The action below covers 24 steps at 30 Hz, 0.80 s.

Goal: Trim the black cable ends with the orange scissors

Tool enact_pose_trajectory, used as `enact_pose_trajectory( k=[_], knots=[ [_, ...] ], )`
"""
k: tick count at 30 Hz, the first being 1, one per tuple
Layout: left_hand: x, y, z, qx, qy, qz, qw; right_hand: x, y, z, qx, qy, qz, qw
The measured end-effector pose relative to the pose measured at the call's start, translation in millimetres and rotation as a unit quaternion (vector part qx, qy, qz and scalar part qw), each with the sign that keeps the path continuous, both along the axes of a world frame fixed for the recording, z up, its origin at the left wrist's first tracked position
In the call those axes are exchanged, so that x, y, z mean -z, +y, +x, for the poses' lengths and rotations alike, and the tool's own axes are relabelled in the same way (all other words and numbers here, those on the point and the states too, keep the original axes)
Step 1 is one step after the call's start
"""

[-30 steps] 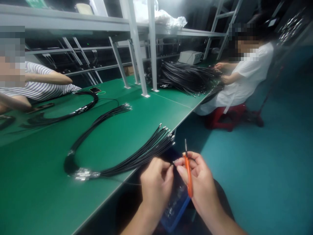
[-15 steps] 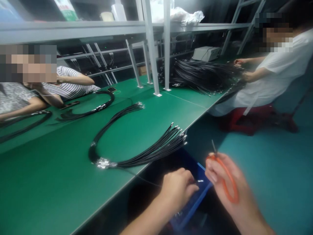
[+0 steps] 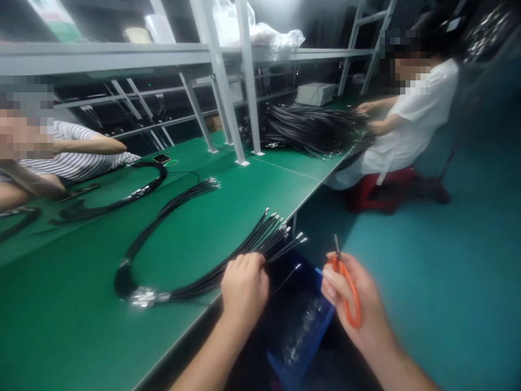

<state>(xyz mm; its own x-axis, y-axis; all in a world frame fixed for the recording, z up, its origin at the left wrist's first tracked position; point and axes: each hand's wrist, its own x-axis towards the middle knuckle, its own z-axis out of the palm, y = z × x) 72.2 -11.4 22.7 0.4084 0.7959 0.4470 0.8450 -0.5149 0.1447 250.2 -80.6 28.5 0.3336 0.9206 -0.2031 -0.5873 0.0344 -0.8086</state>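
Head view: left hand (image 3: 245, 287) curls closed on strands of the black cable bundle (image 3: 124, 279); the bundle lies bent on the green table (image 3: 69, 320), tips jutting past the table's edge, presumably for reach; right hand (image 3: 369, 307), beyond that edge, wraps orange-handled snips (image 3: 356, 302), probably kept ready; bundle glossy, silvery at bend and tips.

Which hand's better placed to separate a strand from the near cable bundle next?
Probably the left. The left hand is right at the near black cable bundle, no tool visible in it. The right hand is off to the side, holding an orange-handled tool.
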Motion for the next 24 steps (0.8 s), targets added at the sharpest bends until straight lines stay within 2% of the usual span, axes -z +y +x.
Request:
enact_pose_trajectory(
  k=[3, 5, 8, 10, 16, 20, 24],
  knots=[
    [-22.4, -8.4, 17.0, 0.017, -0.082, -0.008, 0.996, 1.0, 1.1, -4.3, -0.009, 0.016, 0.003, 1.0],
    [-33.6, -13.4, 26.1, 0.05, -0.145, -0.073, 0.985, -0.4, 1.6, -7.2, -0.001, 0.016, 0.006, 1.0],
    [-40.2, -19.9, 34.5, 0.139, -0.227, -0.192, 0.945, -4.8, 1.8, -10.4, 0.022, 0.014, 0.013, 1.0],
    [-38.1, -23.3, 37.0, 0.164, -0.267, -0.228, 0.922, -7.7, 1.6, -12.0, 0.03, 0.015, 0.018, 0.999],
    [-19.8, -30.2, 35.7, 0.118, -0.338, -0.315, 0.879, -8.9, 2.8, -17.1, 0.027, 0.009, 0.006, 1.0],
    [-11.0, -34.0, 35.2, 0.083, -0.351, -0.323, 0.875, -8.0, 3.8, -21.1, 0.031, 0.005, 0.008, 0.999],
    [-11.4, -36.8, 34.3, 0.08, -0.355, -0.306, 0.88, -9.7, 3.6, -23.2, 0.033, 0.005, 0.01, 0.999]
  ],
)
